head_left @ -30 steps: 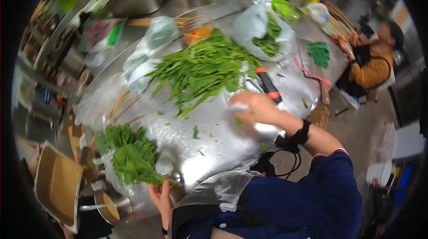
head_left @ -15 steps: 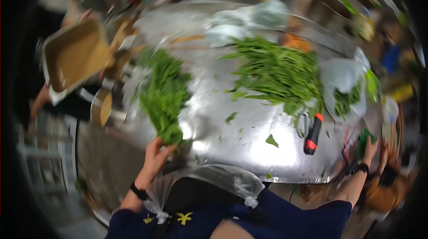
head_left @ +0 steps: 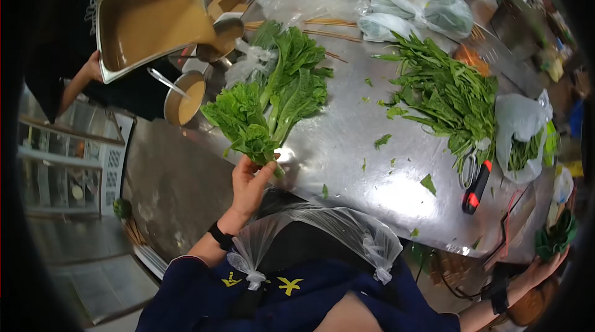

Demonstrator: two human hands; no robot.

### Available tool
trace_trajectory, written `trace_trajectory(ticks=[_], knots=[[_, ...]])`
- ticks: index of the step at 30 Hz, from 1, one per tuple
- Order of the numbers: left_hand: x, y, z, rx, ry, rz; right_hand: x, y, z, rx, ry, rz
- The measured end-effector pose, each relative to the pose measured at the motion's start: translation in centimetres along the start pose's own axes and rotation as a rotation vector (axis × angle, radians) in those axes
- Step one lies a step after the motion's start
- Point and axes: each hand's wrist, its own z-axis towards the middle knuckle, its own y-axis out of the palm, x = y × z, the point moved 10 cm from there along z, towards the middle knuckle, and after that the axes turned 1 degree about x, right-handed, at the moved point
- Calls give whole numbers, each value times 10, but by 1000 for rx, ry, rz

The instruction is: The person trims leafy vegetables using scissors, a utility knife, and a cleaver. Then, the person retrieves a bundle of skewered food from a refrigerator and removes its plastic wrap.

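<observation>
My left hand (head_left: 248,184) pinches the stem end of a leafy lettuce (head_left: 251,118) at the near left edge of the metal table (head_left: 347,140). More lettuce heads and a clear plastic bag (head_left: 251,62) lie just beyond. Far to the right, my right hand (head_left: 550,265) is closed on a crumpled dark green thing (head_left: 558,233); whether it is leaf or cloth I cannot tell. A pile of long leafy greens (head_left: 443,93) spreads on the right of the table. Beside it lie scissors (head_left: 468,171) and a black-and-orange handled tool (head_left: 477,188).
At the left a person's hands tilt a deep metal tray (head_left: 149,25) of brown liquid toward a pot (head_left: 228,31). Another pot (head_left: 193,99) with a ladle stands nearer. Tied plastic bags (head_left: 393,16), wooden skewers (head_left: 331,34) and a bag of greens (head_left: 520,140) lie on the table.
The view has shifted left. The held lettuce now stands apart from the others, its stem end in my left hand. My right hand has moved outward with the green thing. The tray is tilted more.
</observation>
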Motion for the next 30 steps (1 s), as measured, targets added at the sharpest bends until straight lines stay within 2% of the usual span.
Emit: trace_trajectory(ticks=[2, 3, 4, 5, 6, 7, 8, 10, 11, 13, 16, 19, 20, 25, 27, 29, 30], knots=[[3, -5, 0, 6, 31, -29, -48, 92, -71, -227, -97, 39], [2, -8, -1, -5, 24, -29, -51, 109, -88, -342, -125, 12], [5, -14, -3, 0, 50, -26, -80, 172, -134, -459, -261, -62], [8, -20, -6, 7, 75, -25, -88, 191, -159, -364, -406, -381], [10, -26, -10, 4, 73, -31, -92, 240, -204, -449, -480, -492], [11, -35, -14, 37, 73, -55, -59, 278, -232, -572, -21, -103], [11, -44, -16, 77, 76, -81, -72, 344, -284, -1052, -316, -256], [9, -60, -22, 141, 94, -127, -26, 404, -372, -1540, -265, -185], [7, -70, -28, 195, 103, -159, 9, 413, -411, -1742, -367, -308], [5, -81, -38, 244, 87, -147, 15, 431, -461, -1804, -768, -489], [-2, -96, -40, 307, 86, -94, 26, 459, -498, -1914, -780, -311], [-4, -99, -38, 342, 91, -82, 58, 477, -505, -1969, -729, -227], [-2, -100, -36, 339, 109, -88, 73, 484, -493, -1915, -695, -238], [1, -89, -22, 295, 103, -115, 124, 547, -360, -1311, -716, -420], [5, -82, -21, 276, 111, -110, 152, 553, -294, -1079, -838, -635], [5, -78, -22, 246, 120, -108, 165, 546, -247, -999, -835, -857], [-2, -80, -22, 240, 87, -61, 143, 540, -233, -904, -832, -863]])
